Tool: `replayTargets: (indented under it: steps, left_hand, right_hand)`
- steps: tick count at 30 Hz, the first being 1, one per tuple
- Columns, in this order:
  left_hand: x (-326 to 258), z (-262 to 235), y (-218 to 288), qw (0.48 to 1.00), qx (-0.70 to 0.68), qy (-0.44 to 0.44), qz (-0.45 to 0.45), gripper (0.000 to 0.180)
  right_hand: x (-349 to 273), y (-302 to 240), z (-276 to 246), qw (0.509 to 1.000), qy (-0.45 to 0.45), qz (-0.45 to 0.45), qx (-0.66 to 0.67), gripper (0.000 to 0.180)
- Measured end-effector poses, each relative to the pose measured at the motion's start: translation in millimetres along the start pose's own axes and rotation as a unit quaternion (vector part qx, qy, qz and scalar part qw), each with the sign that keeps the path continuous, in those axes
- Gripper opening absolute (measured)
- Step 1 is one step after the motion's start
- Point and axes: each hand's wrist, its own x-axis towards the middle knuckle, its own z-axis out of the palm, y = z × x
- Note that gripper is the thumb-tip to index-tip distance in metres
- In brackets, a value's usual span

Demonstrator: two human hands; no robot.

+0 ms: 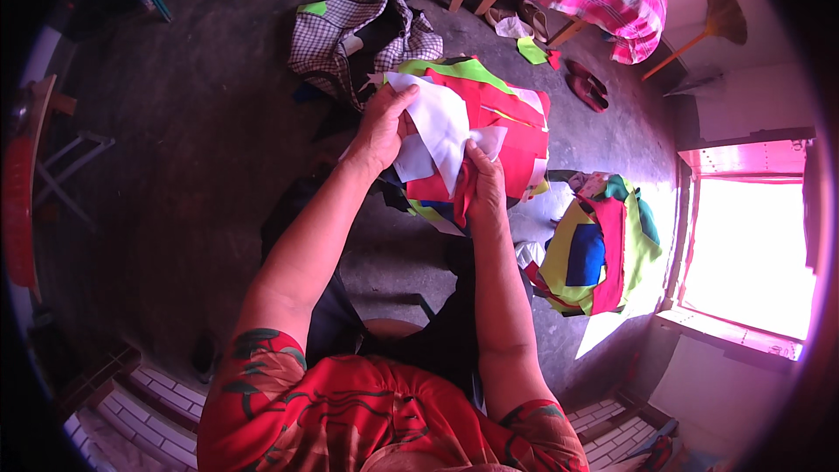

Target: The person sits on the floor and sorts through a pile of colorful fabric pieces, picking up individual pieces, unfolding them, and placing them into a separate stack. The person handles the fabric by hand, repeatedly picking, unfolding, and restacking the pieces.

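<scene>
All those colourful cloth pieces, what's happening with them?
A seated person in a red patterned top is handling fabric scraps. The left hand grips the top edge of a white cloth piece, and the right hand pinches its lower part along with a red scrap. Below the hands lies a stack of red, green and white fabric pieces. A second pile of yellow, blue and pink pieces sits on the floor to the right, in sunlight, and a checked cloth lies further away.
</scene>
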Motion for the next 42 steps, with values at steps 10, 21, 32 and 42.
replayTargets:
  steps: [10,21,32,42]
  left_hand:
    - [2,-4,11,0.998,-0.013,0.029,0.062,0.026]
    - [1,-5,0,0.989,0.115,0.024,0.090,0.025]
    - [-3,-1,-15,0.954,0.278,-0.090,0.064,0.025]
    - [-11,11,-15,0.818,0.513,-0.193,0.177,0.012]
  right_hand:
    - [-5,-8,3,0.992,0.090,-0.084,0.030,0.027]
    - [-13,-9,12,0.999,-0.021,-0.030,-0.011,0.020]
    - [-14,0,19,0.994,-0.110,0.007,-0.013,0.041]
    - [-9,6,-2,0.993,-0.088,0.013,0.073,0.035]
